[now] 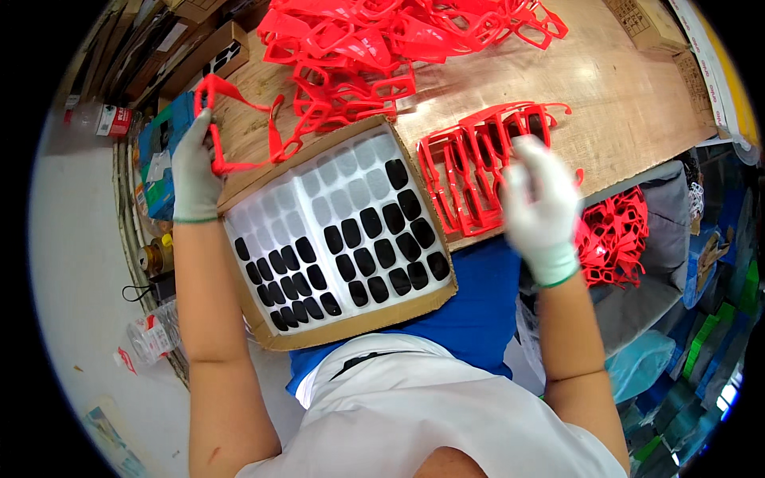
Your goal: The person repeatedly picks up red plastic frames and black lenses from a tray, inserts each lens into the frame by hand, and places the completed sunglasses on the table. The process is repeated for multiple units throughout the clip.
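Note:
My left hand (196, 177), in a white glove, is closed around a red glasses frame (235, 93) with its temples spread, held above the table left of a shallow cardboard box (319, 330). No lens shows in this frame's openings. In the box, black lenses (385, 253) lie in rows on a white liner; the far rows of the liner hold no lenses. Right of the box stands a packed row of red glasses (466, 175), some with dark lenses. My right hand (542, 203), also gloved, is over the right end of that row, its fingers smeared by motion.
A heap of red frames (358, 48) covers the far part of the wooden table (637, 103). Lower right, more red glasses (617, 239) lie in a grey cloth-lined container (669, 223). Cardboard boxes (649, 24) stand far right. A plastic bottle (151, 338) lies left.

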The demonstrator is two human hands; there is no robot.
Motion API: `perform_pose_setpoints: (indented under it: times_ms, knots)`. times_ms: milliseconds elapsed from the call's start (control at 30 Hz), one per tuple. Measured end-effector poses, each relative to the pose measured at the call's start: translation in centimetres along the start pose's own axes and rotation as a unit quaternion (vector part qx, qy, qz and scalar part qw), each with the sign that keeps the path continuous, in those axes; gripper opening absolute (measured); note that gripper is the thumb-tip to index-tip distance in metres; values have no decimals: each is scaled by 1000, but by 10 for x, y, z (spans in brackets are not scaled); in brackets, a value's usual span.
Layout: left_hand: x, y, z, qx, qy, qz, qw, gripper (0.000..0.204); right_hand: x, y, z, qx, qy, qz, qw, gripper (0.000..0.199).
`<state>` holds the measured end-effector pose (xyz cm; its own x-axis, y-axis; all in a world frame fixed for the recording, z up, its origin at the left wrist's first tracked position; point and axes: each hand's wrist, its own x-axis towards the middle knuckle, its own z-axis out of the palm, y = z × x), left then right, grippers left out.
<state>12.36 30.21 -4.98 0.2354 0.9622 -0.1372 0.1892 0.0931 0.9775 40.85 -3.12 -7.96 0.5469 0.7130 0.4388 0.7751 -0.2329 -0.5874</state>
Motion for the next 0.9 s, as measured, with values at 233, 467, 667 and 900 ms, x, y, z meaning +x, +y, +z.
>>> perform_pose_setpoints:
  times_ms: [233,467,667,900]
  knots:
    - [-159,12,-19,267,-81,146,949,29,25,-98,139,-189,-477,255,820,65]
    - [-265,-21,-84,193,-158,200,947,34,40,-114,119,-238,-450,124,852,28]
    - [-299,-24,-57,-117,-145,-22,982,26,-39,-142,33,46,-350,-132,926,13]
    - [-318,-24,-34,55,-260,37,963,23,-119,-202,7,316,-139,-2,938,23]
